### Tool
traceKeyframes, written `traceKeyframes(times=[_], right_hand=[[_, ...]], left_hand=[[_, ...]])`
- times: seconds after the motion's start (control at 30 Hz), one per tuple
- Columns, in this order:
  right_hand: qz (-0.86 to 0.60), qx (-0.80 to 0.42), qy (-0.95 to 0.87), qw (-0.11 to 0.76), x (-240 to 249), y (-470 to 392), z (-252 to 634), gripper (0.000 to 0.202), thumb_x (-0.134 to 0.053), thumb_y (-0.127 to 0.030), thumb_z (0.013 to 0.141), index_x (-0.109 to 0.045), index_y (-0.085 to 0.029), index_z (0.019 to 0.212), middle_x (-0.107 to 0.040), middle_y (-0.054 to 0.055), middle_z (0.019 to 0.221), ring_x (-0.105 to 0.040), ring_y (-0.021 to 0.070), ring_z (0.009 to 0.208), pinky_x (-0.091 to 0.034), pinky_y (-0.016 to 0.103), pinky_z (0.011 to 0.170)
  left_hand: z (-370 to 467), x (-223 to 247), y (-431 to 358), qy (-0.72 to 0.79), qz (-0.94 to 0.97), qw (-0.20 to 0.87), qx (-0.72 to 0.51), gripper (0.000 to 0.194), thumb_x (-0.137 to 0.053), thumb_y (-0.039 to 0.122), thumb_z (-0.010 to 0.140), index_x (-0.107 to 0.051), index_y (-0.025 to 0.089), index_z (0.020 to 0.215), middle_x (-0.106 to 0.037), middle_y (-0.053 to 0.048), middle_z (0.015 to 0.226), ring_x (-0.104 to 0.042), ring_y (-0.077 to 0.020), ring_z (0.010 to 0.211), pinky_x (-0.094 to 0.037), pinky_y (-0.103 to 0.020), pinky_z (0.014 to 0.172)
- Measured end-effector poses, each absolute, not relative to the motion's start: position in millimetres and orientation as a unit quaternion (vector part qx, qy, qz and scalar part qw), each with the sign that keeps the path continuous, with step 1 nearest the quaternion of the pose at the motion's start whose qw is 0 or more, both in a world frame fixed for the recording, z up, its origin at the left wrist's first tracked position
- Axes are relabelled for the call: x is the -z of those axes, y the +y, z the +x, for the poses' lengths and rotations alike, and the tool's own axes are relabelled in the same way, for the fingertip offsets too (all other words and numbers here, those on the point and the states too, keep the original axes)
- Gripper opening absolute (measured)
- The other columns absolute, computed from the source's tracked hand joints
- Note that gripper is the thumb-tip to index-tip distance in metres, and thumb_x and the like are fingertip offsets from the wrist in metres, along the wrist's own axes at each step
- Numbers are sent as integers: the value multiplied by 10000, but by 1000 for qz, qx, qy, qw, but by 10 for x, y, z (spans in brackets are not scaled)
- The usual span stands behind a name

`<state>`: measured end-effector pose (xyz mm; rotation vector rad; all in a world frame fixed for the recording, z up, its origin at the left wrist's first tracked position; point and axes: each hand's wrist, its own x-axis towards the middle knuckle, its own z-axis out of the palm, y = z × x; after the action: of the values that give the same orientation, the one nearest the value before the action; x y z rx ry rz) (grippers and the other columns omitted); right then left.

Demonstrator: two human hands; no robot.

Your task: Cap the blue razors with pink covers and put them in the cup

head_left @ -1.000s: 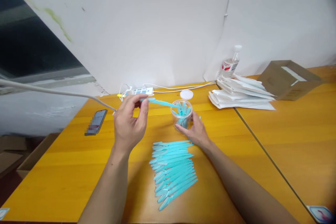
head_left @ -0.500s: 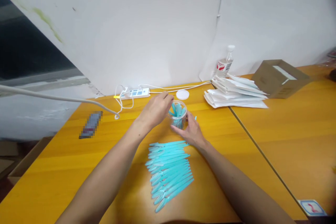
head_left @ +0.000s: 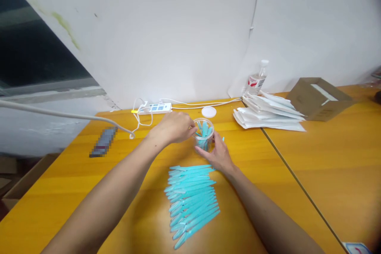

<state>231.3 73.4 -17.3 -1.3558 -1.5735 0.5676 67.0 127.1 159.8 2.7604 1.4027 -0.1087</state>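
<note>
A clear round jar (head_left: 203, 143) stands upright on the wooden table, holding several turquoise sticks (head_left: 205, 129). My right hand (head_left: 219, 152) is wrapped round the jar's right side and front. At the left of the jar's rim is my left hand (head_left: 178, 127), its fingers closed together; what they hold, if anything, is hidden. Nearer to me lies a row of several turquoise sticks (head_left: 193, 198), side by side and roughly crosswise. Just behind the jar rests a round white lid (head_left: 208, 111). A small turquoise tip shows beyond my right hand.
A power strip (head_left: 160, 108) with white cables lies along the wall. At the left is a blurred-out phone-like object (head_left: 103, 142). White envelopes (head_left: 268, 115), a bottle (head_left: 256, 82) and a cardboard box (head_left: 318, 99) stand at the back right. A grey cable hangs at the left.
My left hand has shifted slightly left and down at the jar's rim. My right hand still holds the jar. The whole view has tilted up slightly.
</note>
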Motion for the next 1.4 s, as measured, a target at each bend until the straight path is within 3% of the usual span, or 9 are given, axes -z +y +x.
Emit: traceKeyframes(times=[0.17, 0.33, 0.43, 0.5, 0.67, 0.8, 1.03, 1.13, 1.4], right_hand=[[-548, -243, -646, 473, 184, 733, 2313, 642, -770, -470, 776, -503, -228, 1308, -661, 88, 1174, -630, 257, 1037, -514, 422, 908], [-568, -229, -634, 472, 172, 739, 2334, 663, -762, -534, 774, -504, -219, 1297, -656, 100, 1147, -630, 271, 1013, -513, 437, 880], [-566, -224, -638, 472, 151, 742, 2338, 601, -760, -529, 779, -523, -221, 1238, -656, 74, 1082, -623, 252, 971, -508, 418, 867], [-568, -219, -638, 472, 144, 741, 2333, 571, -763, -529, 774, -535, -221, 1198, -650, 59, 1029, -617, 245, 945, -505, 408, 857], [-575, -218, -635, 468, 146, 736, 2319, 580, -767, -531, 768, -531, -225, 1200, -644, 62, 1047, -615, 245, 935, -504, 407, 848], [-575, -220, -634, 468, 152, 737, 2320, 592, -762, -537, 772, -522, -231, 1217, -642, 63, 1067, -614, 248, 946, -503, 413, 858], [-578, -227, -631, 465, 158, 736, 2319, 579, -770, -536, 767, -527, -234, 1198, -631, 59, 1049, -610, 253, 953, -500, 423, 870], [-578, -229, -632, 463, 158, 738, 2321, 582, -779, -530, 758, -524, -228, 1186, -627, 62, 1050, -606, 255, 956, -502, 423, 867], [-564, -219, -642, 470, 165, 753, 2329, 574, -770, -508, 772, -528, -223, 1207, -649, 74, 1093, -615, 254, 973, -503, 413, 866]], left_hand=[[897, -1614, 1402, 478, 867, 51, 135, 352, -606, 415, 867, -734, 181, 637, -700, -102, 646, -668, -256, 686, -449, -326, 699], [722, -1640, 1483, 402, 882, 246, 14, 374, -562, 537, 901, -781, 238, 851, -719, 3, 715, -594, -153, 614, -395, -240, 607], [394, -1537, 1399, 442, 846, 281, -103, 496, -476, 613, 937, -758, 208, 986, -714, 1, 775, -584, -144, 646, -395, -232, 596], [152, -1353, 1278, 483, 818, 272, -151, 491, -479, 581, 941, -749, 171, 924, -698, -8, 751, -575, -146, 647, -398, -237, 596], [-249, -714, 925, 478, 820, 314, 14, 229, -690, 403, 782, -794, 222, 877, -736, 5, 800, -623, -152, 683, -412, -225, 620], [-302, -396, 802, 460, 829, 318, -13, 155, -661, 311, 788, -787, 234, 833, -723, -12, 865, -632, -155, 754, -431, -221, 654], [-386, -278, 747, 476, 776, 408, -73, 285, -584, 425, 895, -706, 168, 879, -682, -13, 766, -587, -145, 679, -456, -237, 622], [-418, -477, 680, 513, 754, 357, -203, 299, -543, 443, 951, -679, 177, 946, -716, -34, 880, -642, -169, 801, -514, -269, 742], [-97, -1535, 515, 481, 754, -52, -445, 123, -605, 234, 957, -649, 222, 1071, -699, -29, 973, -662, -158, 884, -523, -281, 860]])
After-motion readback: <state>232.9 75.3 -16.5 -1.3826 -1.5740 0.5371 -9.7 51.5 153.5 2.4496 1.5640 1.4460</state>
